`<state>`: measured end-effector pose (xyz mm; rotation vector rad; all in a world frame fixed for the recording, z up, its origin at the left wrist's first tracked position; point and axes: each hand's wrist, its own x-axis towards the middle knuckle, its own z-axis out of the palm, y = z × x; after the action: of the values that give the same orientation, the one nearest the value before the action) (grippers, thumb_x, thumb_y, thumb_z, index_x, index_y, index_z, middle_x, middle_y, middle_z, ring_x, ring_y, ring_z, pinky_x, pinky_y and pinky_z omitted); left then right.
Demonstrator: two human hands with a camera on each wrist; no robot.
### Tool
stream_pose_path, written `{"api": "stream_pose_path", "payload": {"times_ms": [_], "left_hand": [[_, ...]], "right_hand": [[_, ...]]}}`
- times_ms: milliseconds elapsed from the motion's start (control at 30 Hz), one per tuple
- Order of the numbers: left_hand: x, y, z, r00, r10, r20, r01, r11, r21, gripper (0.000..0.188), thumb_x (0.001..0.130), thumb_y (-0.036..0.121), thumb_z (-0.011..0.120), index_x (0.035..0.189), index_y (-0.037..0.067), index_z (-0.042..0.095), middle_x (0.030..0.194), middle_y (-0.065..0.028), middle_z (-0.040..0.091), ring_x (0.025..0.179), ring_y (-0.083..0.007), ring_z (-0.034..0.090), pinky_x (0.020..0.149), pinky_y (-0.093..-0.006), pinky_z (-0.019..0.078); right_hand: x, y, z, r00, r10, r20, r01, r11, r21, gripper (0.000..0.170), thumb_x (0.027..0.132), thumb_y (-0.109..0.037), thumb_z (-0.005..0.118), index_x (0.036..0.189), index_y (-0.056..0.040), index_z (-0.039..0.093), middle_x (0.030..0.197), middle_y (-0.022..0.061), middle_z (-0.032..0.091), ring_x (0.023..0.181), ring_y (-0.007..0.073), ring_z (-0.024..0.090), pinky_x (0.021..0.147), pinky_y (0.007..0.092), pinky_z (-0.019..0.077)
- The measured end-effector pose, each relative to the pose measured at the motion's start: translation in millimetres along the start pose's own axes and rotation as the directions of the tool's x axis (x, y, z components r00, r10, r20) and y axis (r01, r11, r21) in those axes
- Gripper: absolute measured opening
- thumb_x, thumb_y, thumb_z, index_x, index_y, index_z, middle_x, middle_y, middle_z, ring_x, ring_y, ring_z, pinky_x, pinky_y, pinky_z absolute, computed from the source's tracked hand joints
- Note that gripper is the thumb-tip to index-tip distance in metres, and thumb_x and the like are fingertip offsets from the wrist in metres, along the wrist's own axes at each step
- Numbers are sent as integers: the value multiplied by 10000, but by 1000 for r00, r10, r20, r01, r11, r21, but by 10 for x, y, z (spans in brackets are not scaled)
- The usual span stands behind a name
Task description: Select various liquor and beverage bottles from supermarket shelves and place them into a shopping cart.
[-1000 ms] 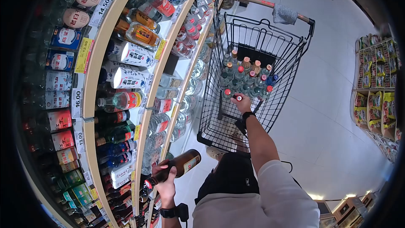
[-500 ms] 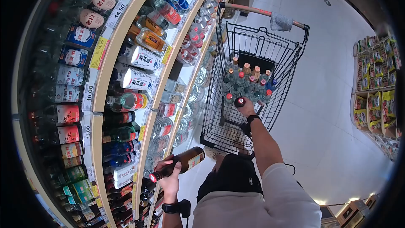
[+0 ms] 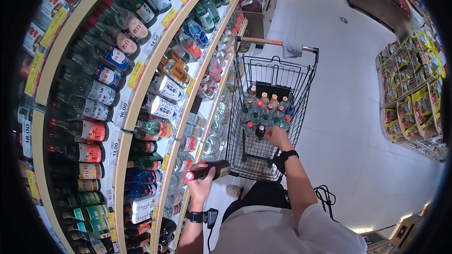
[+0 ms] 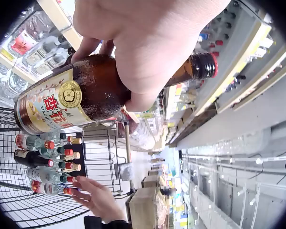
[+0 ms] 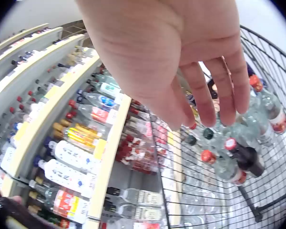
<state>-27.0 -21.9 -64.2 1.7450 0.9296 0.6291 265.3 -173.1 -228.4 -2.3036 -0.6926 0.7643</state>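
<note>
My left hand [image 3: 199, 184] grips a brown glass bottle [image 4: 99, 91] round its upper body. The bottle has a red cap and a cream label with red characters and a gold seal, and it lies tilted, cap toward me. My right hand [image 3: 277, 137] is over the shopping cart [image 3: 234, 157], its fingers loosely extended with nothing between them. Close below those fingers stands a dark bottle [image 5: 247, 158] with a red cap. Beside it in the cart are several clear bottles [image 5: 225, 168] with red, orange, green and blue caps, packed together upright.
Shelves of liquor bottles [image 3: 88, 130] with price tags run along my left, close to the cart's side. Tiled floor [image 3: 339, 113] lies to the right, with a rack of yellow snack packets [image 3: 414, 106] beyond it. A grey wrap [image 3: 292, 49] covers part of the cart handle.
My right hand has let go of the dark bottle, which now stands at the near side of the group. The brown bottle in my left hand has turned, and the head view has shifted.
</note>
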Motion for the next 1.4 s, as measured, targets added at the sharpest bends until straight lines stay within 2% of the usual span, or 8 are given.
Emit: {"api": "stream_pose_path", "payload": {"times_ms": [300,433,467,833,1100,1233,1367,1400], "left_hand": [[257,288,609,942,-10,337,-96,950,296,258,748,140,798,963,54,683,807,-137,701,793,-311,693,695,-377,526],[213,374,797,875,82,478,-262,909,324,260,744,124,750,990,72,685,844,-178,688,846,-428,643,695,-456,513],[197,380,818,859,59,508,-258,907,332,258,750,119,739,998,73,683,849,-182,686,854,-434,637,699,-465,511],[176,220,994,700,48,713,-306,922,238,395,793,113,687,1182,79,635,1063,-182,681,1044,-401,610,864,-459,493],[215,196,982,678,37,735,-295,928,226,696,778,197,794,1395,44,510,1437,-229,475,1293,-357,510,1056,-396,431],[218,47,686,748,-69,660,-237,901,363,716,753,250,846,1377,70,544,1519,-256,368,1408,-374,377,1147,-416,314],[164,-221,366,864,-81,496,-97,942,322,497,788,19,793,1246,10,599,1351,-179,548,1254,-272,565,923,-330,520],[87,-290,361,910,-147,387,132,989,65,316,809,-49,754,1099,-19,631,1093,-106,672,974,-173,684,753,-248,557]], "right_hand": [[-843,-1299,-657,791,-556,254,424,799,427,499,738,-367,854,1122,-82,711,798,60,664,754,170,650,693,325,529],[-1042,-1435,-673,814,-552,179,513,829,224,487,737,-323,836,1109,-43,696,861,162,694,803,315,674,712,373,526],[-1132,-1438,-685,855,-491,165,437,855,279,363,745,-307,806,949,-29,692,867,208,680,839,402,648,747,422,521],[-1296,-1145,-679,872,-468,146,431,874,224,401,822,-379,744,993,-30,644,827,196,684,773,402,662,713,448,527],[-1273,-1073,-751,884,-467,-9,453,854,257,324,840,-342,693,845,-19,680,718,216,650,699,419,637,649,469,512],[-1094,-739,-783,970,-238,-51,242,959,145,336,803,-341,708,755,-10,678,682,218,640,688,415,639,644,470,522],[-784,-297,-602,993,-6,-115,17,996,92,351,739,-335,739,750,13,689,700,239,647,699,423,649,668,469,538],[-676,-194,-567,992,55,-112,-47,996,75,356,724,-330,746,750,21,692,708,246,650,705,427,653,679,469,543]]}}
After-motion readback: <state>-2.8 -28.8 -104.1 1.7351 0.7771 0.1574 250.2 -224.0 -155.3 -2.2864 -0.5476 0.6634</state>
